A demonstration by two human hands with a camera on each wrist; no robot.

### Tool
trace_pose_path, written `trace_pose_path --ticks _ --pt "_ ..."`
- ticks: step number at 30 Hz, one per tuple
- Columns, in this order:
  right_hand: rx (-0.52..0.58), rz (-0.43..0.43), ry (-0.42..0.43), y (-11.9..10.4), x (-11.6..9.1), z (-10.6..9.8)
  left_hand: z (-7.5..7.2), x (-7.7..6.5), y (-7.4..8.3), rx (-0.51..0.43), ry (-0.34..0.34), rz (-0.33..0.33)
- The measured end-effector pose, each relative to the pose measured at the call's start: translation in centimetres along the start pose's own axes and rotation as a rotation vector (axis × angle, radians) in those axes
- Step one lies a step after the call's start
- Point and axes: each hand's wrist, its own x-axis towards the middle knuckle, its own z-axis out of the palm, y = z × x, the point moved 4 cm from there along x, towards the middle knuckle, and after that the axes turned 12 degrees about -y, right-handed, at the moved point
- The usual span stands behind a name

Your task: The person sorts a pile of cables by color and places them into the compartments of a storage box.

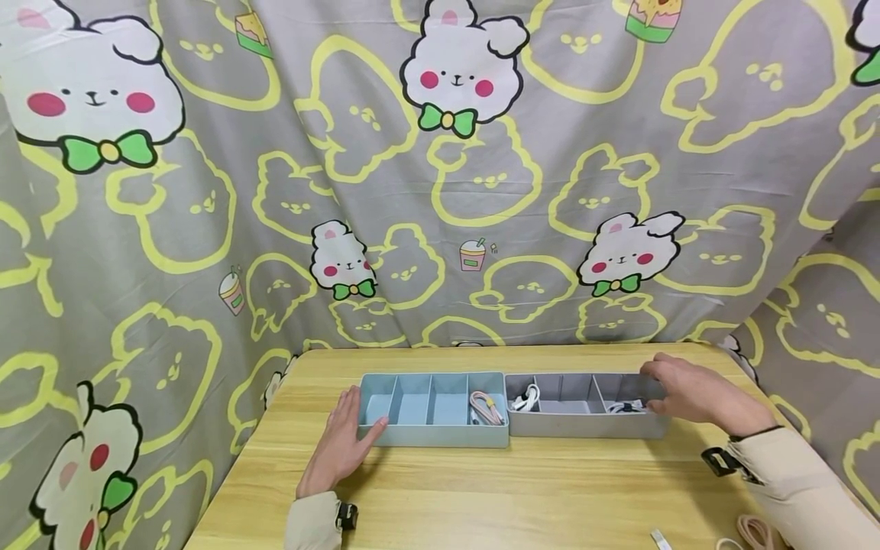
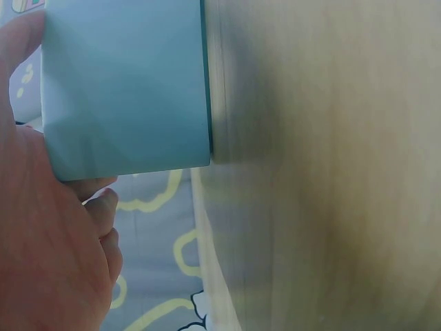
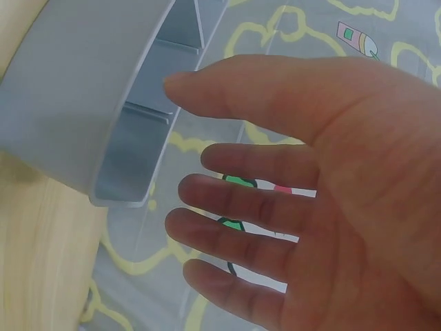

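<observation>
A light blue divided box (image 1: 440,435) stands on the table, its left end beside my left hand (image 1: 337,439). That hand's thumb (image 2: 24,38) lies at the front rim, while the fingers rest along the left end, partly hidden behind it in the left wrist view. Joined end to end with it on the right is a grey divided box (image 1: 584,425). My right hand (image 1: 690,389) is at its right end, fingers spread and relaxed, holding nothing. The pink cable (image 1: 486,409) lies in the blue box's rightmost compartment. A white cable (image 1: 528,399) and another bundled cable (image 1: 624,406) sit in the grey box.
Both boxes stand on a wooden table (image 1: 447,496). At its near right lie a coiled beige-pink cable (image 1: 755,528) and a white plug end (image 1: 661,539). A patterned curtain (image 1: 509,305) hangs behind the table and down both sides.
</observation>
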Motion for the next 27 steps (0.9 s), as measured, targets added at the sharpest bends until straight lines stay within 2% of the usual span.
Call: trace_pose_path --ticks 7,22,27 --pt "0.004 -0.011 0.021 0.0 -0.4 0.0 0.0 0.0 -0.2 -0.004 -0.008 -0.005" --pt "0.022 -0.003 0.034 0.6 -2.2 0.7 -0.2 -0.2 0.1 -0.009 0.036 0.022" --pt "0.023 0.021 0.018 0.9 -3.0 0.9 -0.1 -0.1 0.0 -0.001 0.018 0.010"
